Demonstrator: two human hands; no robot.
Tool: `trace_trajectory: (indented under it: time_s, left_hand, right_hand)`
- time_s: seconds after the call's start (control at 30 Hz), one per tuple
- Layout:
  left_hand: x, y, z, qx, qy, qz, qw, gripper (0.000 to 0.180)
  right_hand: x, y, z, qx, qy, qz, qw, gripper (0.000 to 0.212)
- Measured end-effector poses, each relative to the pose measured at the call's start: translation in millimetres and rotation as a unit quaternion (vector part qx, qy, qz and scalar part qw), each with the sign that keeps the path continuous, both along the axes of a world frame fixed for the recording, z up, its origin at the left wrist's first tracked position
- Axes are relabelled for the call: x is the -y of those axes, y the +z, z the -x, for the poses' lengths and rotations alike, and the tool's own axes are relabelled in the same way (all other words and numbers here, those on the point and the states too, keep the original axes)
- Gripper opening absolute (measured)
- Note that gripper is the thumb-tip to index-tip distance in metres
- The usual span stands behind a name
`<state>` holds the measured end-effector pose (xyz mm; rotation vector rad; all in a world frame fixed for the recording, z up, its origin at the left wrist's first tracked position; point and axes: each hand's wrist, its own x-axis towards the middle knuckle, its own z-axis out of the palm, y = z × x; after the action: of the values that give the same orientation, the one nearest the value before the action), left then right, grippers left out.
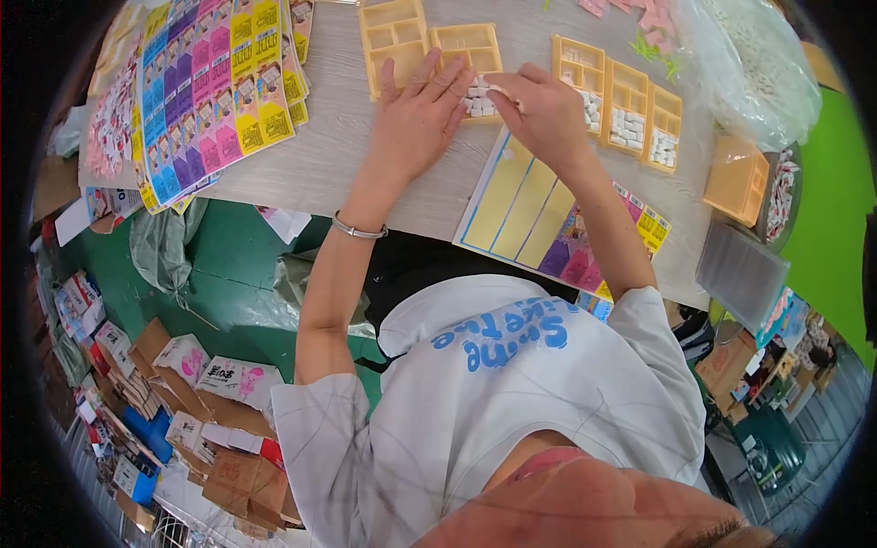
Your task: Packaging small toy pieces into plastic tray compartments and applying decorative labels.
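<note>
Apparently to steady it, the left hand (pixel 416 123) lies flat, fingers spread and loose, against the yellow tray (pixel 468 41) at upper centre. Right hand (pixel 548 114) bends over its white pieces (pixel 479 103), fingers bunched; can't tell if gripping. Three trays (pixel 628 84) line up rightward, probably for reach.

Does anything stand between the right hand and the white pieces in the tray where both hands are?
Nothing visible does. The right hand has its fingertips at the right edge of the tray, beside the white pieces. The left hand overlaps the tray's left side, seemingly out of its way.
</note>
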<state>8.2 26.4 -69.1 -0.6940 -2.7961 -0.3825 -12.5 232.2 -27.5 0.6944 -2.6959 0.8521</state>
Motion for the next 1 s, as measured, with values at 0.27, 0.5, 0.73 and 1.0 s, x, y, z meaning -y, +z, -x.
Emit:
trace_trajectory:
  time_s: [0.27, 0.5, 0.73, 1.0]
  left_hand:
    - [-19.5, 3.7, -6.5, 0.057, -0.062, 0.0, 0.996, 0.062]
    - [11.9, 19.7, 7.1, 0.028, -0.01, -0.071, 0.997, 0.06]
    - [18.5, 5.3, 14.5, 0.01, -0.055, 0.062, 0.996, 0.051]
    - [23.8, 2.4, 13.7, 0.017, -0.069, 0.057, 0.996, 0.053]
  right_hand:
    - [-30.0, 11.5, -50.8, 0.136, 0.067, -0.014, 0.988, 0.017]
    - [-35.8, -2.3, -44.5, 0.165, -0.031, 0.215, 0.962, 0.013]
    - [18.2, -23.1, -11.4, -0.026, 0.047, 0.066, 0.996, 0.013]
    - [18.7, -19.7, -18.2, 0.002, 0.06, 0.019, 0.998, 0.015]
